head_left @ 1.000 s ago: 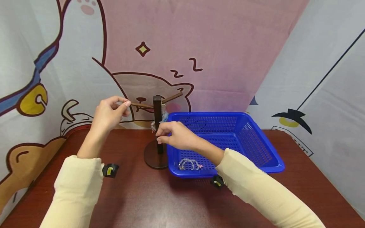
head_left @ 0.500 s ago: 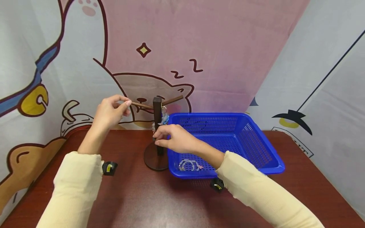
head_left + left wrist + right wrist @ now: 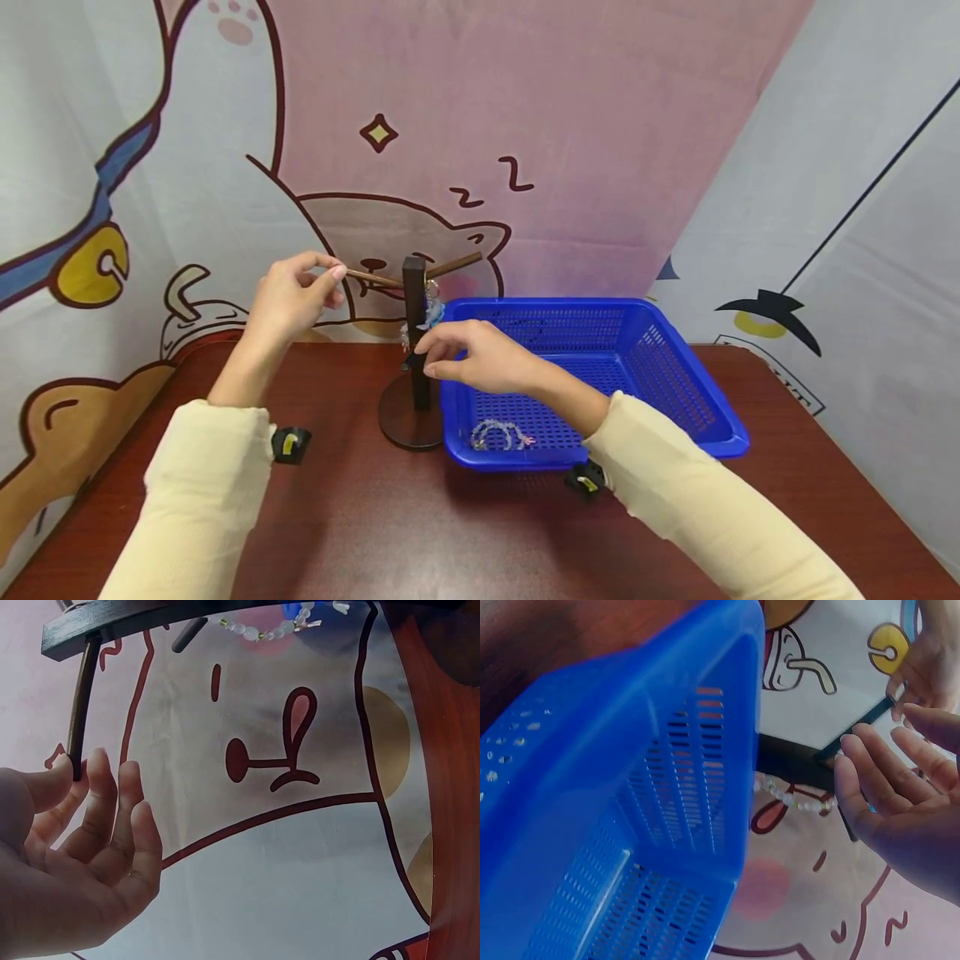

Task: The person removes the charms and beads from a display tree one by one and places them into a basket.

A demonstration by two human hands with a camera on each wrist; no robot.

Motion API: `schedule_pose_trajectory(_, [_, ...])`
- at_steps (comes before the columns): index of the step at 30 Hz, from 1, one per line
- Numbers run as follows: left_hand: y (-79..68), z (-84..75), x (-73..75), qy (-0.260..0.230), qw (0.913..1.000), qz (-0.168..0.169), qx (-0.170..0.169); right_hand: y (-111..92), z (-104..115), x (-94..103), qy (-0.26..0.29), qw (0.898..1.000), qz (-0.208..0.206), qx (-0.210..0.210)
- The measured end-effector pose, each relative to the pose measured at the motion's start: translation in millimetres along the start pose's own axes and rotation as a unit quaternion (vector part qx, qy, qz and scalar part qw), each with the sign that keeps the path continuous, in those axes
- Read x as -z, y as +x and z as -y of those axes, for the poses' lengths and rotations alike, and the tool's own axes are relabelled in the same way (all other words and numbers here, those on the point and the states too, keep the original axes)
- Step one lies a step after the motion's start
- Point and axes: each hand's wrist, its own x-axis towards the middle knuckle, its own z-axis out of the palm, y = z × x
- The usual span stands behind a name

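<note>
A dark wooden stand [image 3: 415, 342] with a round base bears slender pegs at its top. Between thumb and index finger, my left hand [image 3: 292, 296] pinches the end of the left peg [image 3: 81, 712]. My right hand [image 3: 480, 357] is in front of the post, its fingers loosely bent and holding nothing; a dark peg end [image 3: 408, 362] shows just left of its fingertips. Behind the post hangs a bracelet with blue parts [image 3: 432, 312]. Clear beads [image 3: 405, 337] show at the post's left side, and a pale beaded strand [image 3: 802, 804] appears in the right wrist view.
A blue perforated basket [image 3: 731, 437] stands right of the stand, its left wall close against the round base, below my right forearm. Inside its near left corner lies a clear beaded bracelet [image 3: 495, 427] with a pink charm. A printed cloth [image 3: 600, 125] hangs behind the table.
My right hand shifts slightly left, then draws back right and a little up, uncovering the dark peg end by the post. My left hand stays on its peg.
</note>
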Motion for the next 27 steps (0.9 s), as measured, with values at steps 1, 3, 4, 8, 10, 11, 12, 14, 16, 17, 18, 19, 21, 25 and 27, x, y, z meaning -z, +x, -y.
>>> schedule_pose_trajectory(1, [0.0,0.1,-0.2,0.0,1.0,-0.001,-0.001,0,-1,2.1,0.003,1.0,-0.008,-0.004])
schedule_pose_trajectory(3, [-0.2,0.1,-0.5,0.001,1.0,-0.002,-0.002,0,-3,6.5,0.005,0.999,-0.029,-0.014])
schedule_pose_trajectory(4, [-0.4,0.0,-0.6,0.002,1.0,-0.002,-0.003,0,-4,8.7,0.007,0.999,-0.04,-0.022])
schedule_pose_trajectory(8, [-1.1,-0.7,-0.7,0.004,1.0,-0.002,-0.003,2,-9,15.3,0.007,0.995,-0.081,-0.051])
schedule_pose_trajectory(10, [-1.2,-1.0,-0.7,0.004,1.0,-0.001,-0.002,3,-12,16.9,0.01,0.994,-0.093,-0.062])
schedule_pose_trajectory(11, [-1.1,-1.0,-0.7,0.004,1.0,-0.001,-0.002,3,-14,17.5,0.009,0.993,-0.097,-0.065])
schedule_pose_trajectory(12, [-1.1,-1.0,-0.8,0.004,1.0,0.0,-0.002,4,-15,17.9,0.009,0.993,-0.099,-0.069])
schedule_pose_trajectory(14, [-0.9,-1.0,-0.9,0.005,1.0,0.0,-0.003,5,-16,18.1,0.007,0.992,-0.101,-0.074])
schedule_pose_trajectory(16, [-0.7,-0.9,-1.2,0.005,1.0,0.0,-0.005,6,-18,17.7,0.006,0.992,-0.103,-0.079])
schedule_pose_trajectory(17, [-0.7,-0.9,-1.2,0.007,1.0,-0.001,-0.005,7,-18,17.5,0.005,0.991,-0.104,-0.082])
schedule_pose_trajectory(18, [-0.6,-1.0,-1.2,0.007,1.0,-0.001,-0.005,7,-19,17.1,0.005,0.991,-0.106,-0.084])
schedule_pose_trajectory(19, [-0.4,-0.9,-1.2,0.008,1.0,-0.001,-0.005,8,-19,16.8,0.005,0.99,-0.109,-0.086])
schedule_pose_trajectory(21, [-0.2,-1.1,-1.0,0.009,0.9999,-0.001,-0.005,10,-20,15.5,0.008,0.989,-0.114,-0.091])
schedule_pose_trajectory(25, [0.0,-1.2,-0.6,0.011,0.9999,0.002,-0.005,15,-21,12.1,0.016,0.988,-0.121,-0.095])
schedule_pose_trajectory(27, [-0.5,-1.7,-0.2,0.012,0.9999,0.003,-0.004,17,-22,10.1,0.02,0.988,-0.122,-0.095])
